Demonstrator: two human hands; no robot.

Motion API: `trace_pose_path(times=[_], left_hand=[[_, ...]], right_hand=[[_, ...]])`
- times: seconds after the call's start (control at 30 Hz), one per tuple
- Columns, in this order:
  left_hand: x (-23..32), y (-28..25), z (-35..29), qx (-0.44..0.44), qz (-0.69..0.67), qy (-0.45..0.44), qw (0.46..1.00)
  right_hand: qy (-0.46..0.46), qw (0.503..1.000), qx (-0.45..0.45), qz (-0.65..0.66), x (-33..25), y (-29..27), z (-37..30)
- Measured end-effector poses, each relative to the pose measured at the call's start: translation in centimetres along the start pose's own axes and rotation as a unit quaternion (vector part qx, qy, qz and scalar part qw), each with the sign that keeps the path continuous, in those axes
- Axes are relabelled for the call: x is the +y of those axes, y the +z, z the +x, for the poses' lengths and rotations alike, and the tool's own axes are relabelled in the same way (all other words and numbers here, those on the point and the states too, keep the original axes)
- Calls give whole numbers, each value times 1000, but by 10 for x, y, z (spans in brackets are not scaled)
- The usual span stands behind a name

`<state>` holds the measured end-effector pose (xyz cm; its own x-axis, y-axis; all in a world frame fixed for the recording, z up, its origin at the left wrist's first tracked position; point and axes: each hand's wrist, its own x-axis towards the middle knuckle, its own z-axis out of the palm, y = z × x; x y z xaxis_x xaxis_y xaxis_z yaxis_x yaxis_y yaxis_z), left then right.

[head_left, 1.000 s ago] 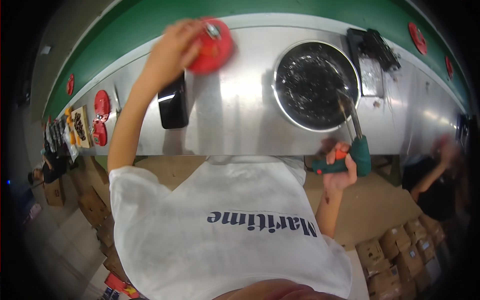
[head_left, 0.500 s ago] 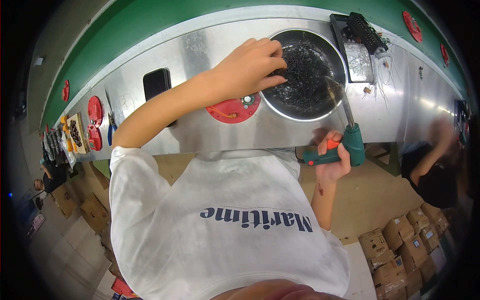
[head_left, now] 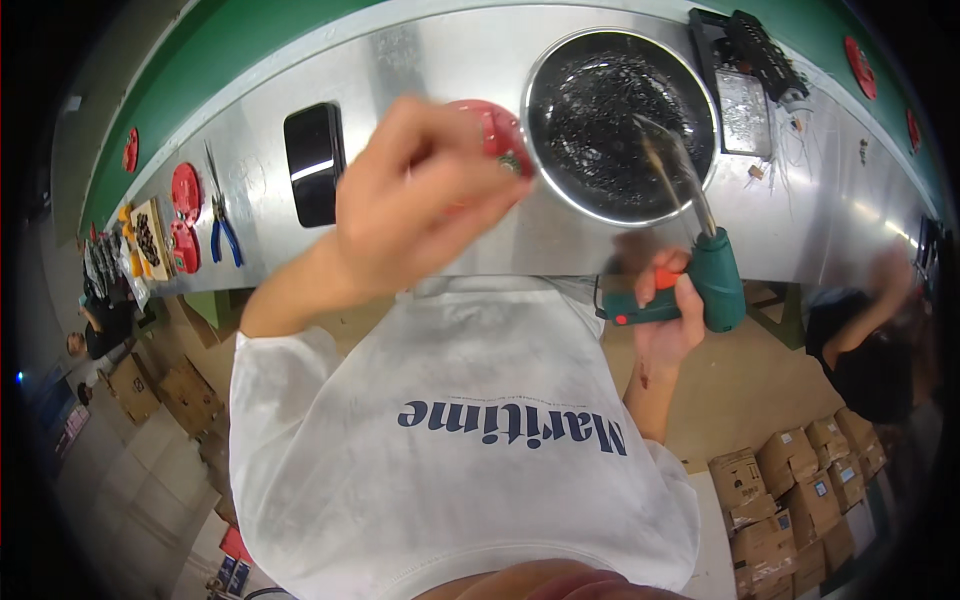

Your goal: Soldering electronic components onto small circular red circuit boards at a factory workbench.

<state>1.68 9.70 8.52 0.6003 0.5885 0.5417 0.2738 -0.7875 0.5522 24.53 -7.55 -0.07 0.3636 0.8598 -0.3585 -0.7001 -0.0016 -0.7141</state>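
Both your hands are at the bench in the head view. Your left hand is blurred, its fingers partly curled and reaching rightward over the red disc. The disc lies behind and beneath those fingers: its far part shows beyond them, the rest is hidden, and its right edge sits just beside the rim of the bowl. Whether your fingertips touch the disc, or pinch something small, you cannot tell from the blur. Your right hand is wrapped around the handle of the soldering gun, fingers closed on the green grip at the orange trigger. Its metal prongs pass across the near right rim, so the tip points in over the black bits in the bowl, well apart from your left fingertips. Left of your left hand lies the phone, with the blue-handled pliers farther left; the tray stands right of the bowl.
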Motion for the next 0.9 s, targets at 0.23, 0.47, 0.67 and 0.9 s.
trace_pose_path(times=[0.23, 0.47, 0.67, 0.9], left_hand=[[12, 27, -90, 88, -4, 99, 991], [15, 40, -118, 144, 4, 56, 988], [10, 45, -125, 144, 2, 45, 989], [10, 44, -107, 168, -100, -239, 951]], right_hand=[[75, 984, -66, -150, 24, 81, 10], [106, 977, -108, -147, 36, 102, 21], [76, 972, -122, -184, 35, 106, 23], [-7, 969, -96, -227, 24, 100, 24]])
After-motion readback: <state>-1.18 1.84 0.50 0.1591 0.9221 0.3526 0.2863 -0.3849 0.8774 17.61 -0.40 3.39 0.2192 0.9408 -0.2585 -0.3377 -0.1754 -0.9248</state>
